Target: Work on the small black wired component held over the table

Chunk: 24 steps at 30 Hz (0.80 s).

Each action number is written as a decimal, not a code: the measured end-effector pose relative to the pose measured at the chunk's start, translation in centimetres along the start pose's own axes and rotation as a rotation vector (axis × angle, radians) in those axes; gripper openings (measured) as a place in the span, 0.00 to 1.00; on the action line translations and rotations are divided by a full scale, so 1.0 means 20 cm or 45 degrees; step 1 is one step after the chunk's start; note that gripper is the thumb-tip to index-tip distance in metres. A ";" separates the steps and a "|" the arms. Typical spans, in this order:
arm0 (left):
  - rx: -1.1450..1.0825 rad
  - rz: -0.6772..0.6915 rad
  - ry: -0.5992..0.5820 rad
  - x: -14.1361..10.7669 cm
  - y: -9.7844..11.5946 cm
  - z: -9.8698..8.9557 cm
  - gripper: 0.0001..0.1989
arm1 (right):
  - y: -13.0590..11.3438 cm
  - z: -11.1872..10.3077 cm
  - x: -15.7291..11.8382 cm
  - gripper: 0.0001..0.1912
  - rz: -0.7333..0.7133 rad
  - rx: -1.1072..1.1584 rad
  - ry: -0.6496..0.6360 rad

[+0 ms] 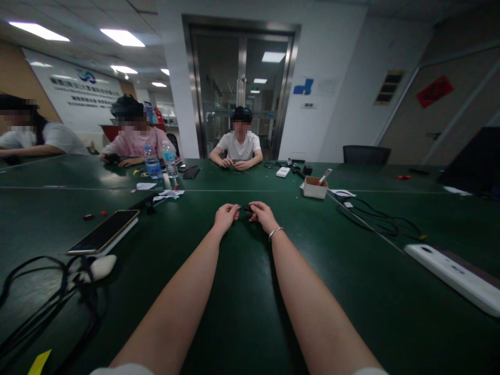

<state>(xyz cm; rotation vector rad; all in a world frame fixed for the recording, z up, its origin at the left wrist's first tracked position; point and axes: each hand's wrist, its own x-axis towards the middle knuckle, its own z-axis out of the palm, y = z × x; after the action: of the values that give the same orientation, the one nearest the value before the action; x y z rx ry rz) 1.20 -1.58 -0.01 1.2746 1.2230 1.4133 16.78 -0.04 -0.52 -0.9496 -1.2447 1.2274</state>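
Note:
Both arms reach out over the middle of the green table (242, 291). My left hand (226, 217) is closed in a pinch on a tiny light-coloured piece at its fingertips, too small to name. Just to its right, my right hand (263, 215) pinches a small black object (247, 208) between thumb and fingers; its kind does not show. The two pieces are very close together, and I cannot tell whether they touch. A silver bracelet (275, 233) circles my right wrist.
On the left lie a phone (104, 232), black cables (39, 307) and a white mouse (102, 267). A small box (314, 187), more cables (385, 221) and a white power strip (455, 276) are on the right. Water bottles (152, 164) stand farther back. Several people sit around the table.

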 end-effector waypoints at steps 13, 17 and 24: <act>0.106 0.053 -0.126 0.00 -0.03 0.00 0.10 | 0.00 0.00 0.00 0.07 -0.035 -0.091 -0.055; 0.179 0.065 -0.136 0.01 -0.05 0.00 0.12 | 0.00 -0.01 0.00 0.07 -0.025 -0.086 -0.065; 0.259 0.060 -0.152 0.00 -0.02 0.00 0.16 | 0.00 -0.01 0.00 0.08 -0.034 -0.068 -0.078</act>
<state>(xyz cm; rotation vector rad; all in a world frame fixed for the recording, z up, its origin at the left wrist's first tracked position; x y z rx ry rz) 1.10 -1.51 -0.47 1.5130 1.2873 1.2510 16.97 -0.05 -0.62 -0.9376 -1.3404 1.2156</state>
